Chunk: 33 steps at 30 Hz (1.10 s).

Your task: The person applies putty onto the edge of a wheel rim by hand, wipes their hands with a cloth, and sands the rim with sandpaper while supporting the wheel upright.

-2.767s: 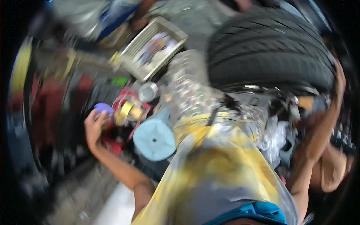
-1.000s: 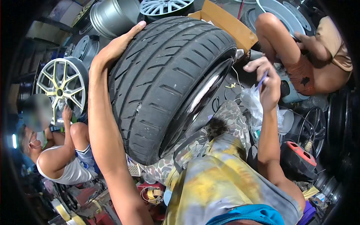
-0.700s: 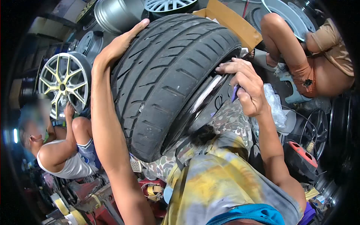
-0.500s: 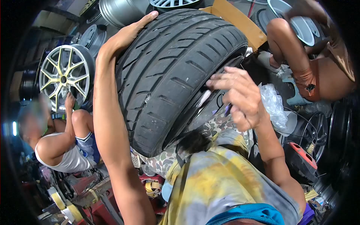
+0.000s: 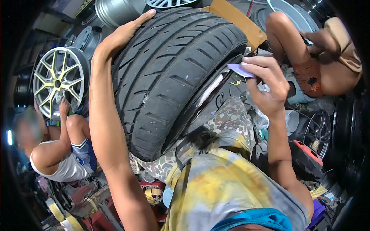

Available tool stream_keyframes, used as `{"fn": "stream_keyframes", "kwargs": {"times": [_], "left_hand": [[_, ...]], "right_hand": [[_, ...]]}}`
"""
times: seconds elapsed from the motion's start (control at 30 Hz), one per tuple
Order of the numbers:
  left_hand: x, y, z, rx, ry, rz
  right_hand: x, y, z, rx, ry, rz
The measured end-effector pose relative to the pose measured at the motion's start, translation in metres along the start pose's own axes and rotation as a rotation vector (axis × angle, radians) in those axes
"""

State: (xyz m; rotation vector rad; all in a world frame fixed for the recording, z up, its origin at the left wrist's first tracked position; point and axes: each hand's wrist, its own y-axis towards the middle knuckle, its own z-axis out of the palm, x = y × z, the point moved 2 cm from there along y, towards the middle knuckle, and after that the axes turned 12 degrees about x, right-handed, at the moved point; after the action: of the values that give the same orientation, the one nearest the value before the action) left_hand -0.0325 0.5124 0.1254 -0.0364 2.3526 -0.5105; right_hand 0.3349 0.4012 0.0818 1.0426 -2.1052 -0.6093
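- Left hand (image 5: 122, 35): against far edge of black grooved rubber tyre (image 5: 173, 73); fingers mostly hidden, clasp unclear.
- Right hand (image 5: 268, 84): pinching flat purple pad (image 5: 239, 70) near tyre's rim-side edge.
- Below right grip: open gap above camouflage-cloth trousers (image 5: 231, 117).

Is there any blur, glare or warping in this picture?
Head view: tire tread crisp; head view: bright light glaring near the left edge; head view: person's head at left blurred; head view: edges curved, wide-lens style, corners black.
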Motion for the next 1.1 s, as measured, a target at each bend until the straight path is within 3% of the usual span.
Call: {"fn": "stream_keyframes", "kwargs": {"times": [0.13, 0.33, 0.43, 0.57, 0.63, 0.7, 0.77, 0.87, 0.93, 1.03, 1.1], "left_hand": [[0.0, 0.001, -0.001, 0.011, 0.051, 0.066], [-0.006, -0.002, 0.001, 0.028, -0.064, -0.029], [-0.005, 0.002, 0.001, -0.04, 0.001, 0.067], [0.002, 0.012, 0.001, 0.074, -0.148, -0.044], [0.007, 0.016, -0.001, -0.079, 0.066, 0.1], [0.001, 0.008, -0.001, -0.023, -0.02, 0.046], [-0.005, 0.007, 0.002, 0.038, -0.102, -0.005], [0.011, 0.022, 0.0, 0.043, -0.013, 0.052], [0.029, 0.036, -0.01, 0.005, 0.242, 0.355], [0.021, 0.032, -0.005, 0.049, 0.204, 0.299], [0.0, 0.021, 0.002, 0.074, 0.164, 0.302]], "right_hand": [[-0.003, 0.0, 0.015, 0.087, -0.028, -0.062], [0.011, 0.008, 0.012, 0.166, -0.004, -0.004], [0.013, 0.007, 0.013, 0.211, -0.178, -0.065], [0.056, 0.009, 0.03, 0.264, 0.08, -0.174], [0.041, 0.007, 0.023, 0.246, 0.06, -0.193], [0.008, 0.005, 0.016, 0.192, -0.074, 0.015], [0.006, 0.001, 0.017, 0.182, -0.057, 0.03], [0.069, 0.007, 0.034, 0.218, 0.158, -0.14], [0.037, 0.007, 0.026, 0.185, 0.094, -0.062], [0.015, 0.009, 0.017, 0.16, -0.005, 0.094], [0.044, 0.011, 0.024, 0.264, 0.122, -0.117]]}}
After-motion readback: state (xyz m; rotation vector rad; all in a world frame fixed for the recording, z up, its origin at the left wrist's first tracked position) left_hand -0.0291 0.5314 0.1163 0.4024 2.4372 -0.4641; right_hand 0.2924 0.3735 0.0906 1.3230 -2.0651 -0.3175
